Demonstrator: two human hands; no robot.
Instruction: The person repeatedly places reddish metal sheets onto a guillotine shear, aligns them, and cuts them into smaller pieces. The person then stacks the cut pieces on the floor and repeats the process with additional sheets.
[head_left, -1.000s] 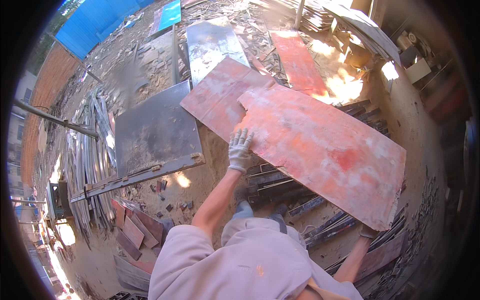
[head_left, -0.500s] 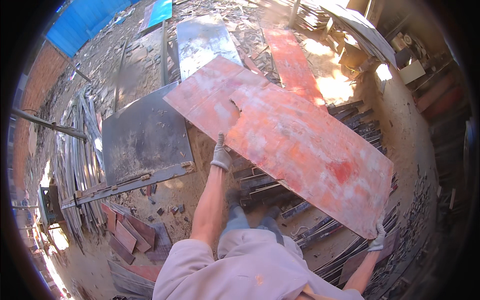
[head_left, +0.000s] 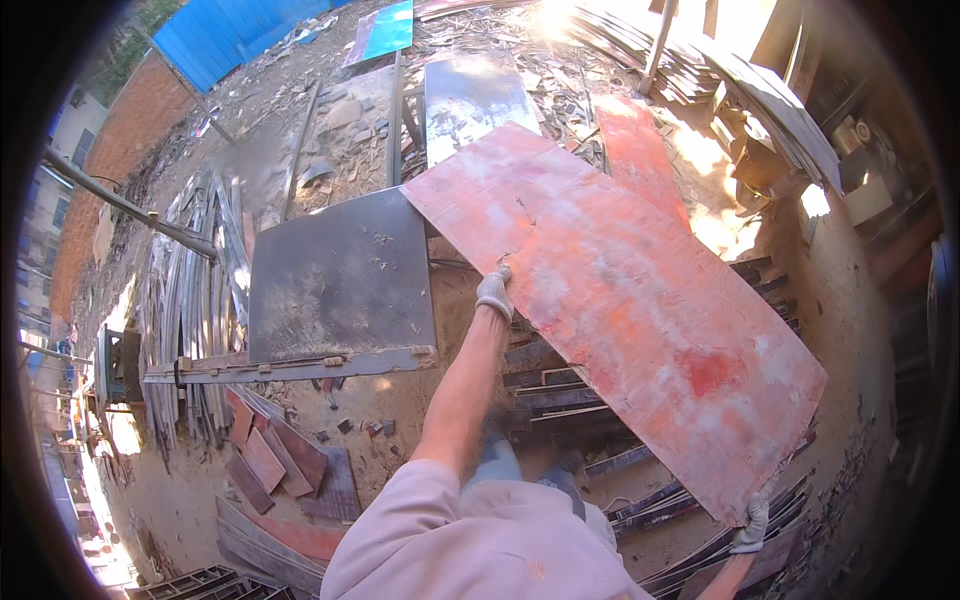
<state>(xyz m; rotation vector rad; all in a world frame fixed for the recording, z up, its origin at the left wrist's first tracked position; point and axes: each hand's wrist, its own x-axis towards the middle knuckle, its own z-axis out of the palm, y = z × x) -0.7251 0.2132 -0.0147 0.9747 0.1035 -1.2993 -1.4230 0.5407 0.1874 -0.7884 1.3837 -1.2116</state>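
Note:
A long reddish plywood sheet [head_left: 640, 320], blotched with white and orange, slants across the view in front of me. My left hand [head_left: 494, 293], in a pale work glove, is closed on its near edge, left of the middle; the fingers under the sheet are hidden. The glove of my right hand [head_left: 752, 525] grips the sheet's near right corner. A short crack shows in the surface beyond my left hand. The sheet's far left corner meets the edge of a dark panel [head_left: 340, 280] on a bench with a wooden rail [head_left: 300, 367] along its near side.
Long thin strips [head_left: 190, 300] are heaped at the left. Reddish board offcuts [head_left: 280, 455] lie on the ground at lower left. Dark slats [head_left: 560, 400] are stacked under the sheet. Beyond lie a whitish panel [head_left: 480, 95] and a red board [head_left: 640, 150]. A pole [head_left: 130, 215] juts in from the left.
The scene has shifted right and down in view. The torn, overlapping edge near my left hand now shows as a short crack. My left thumb no longer points up; both hands keep hold.

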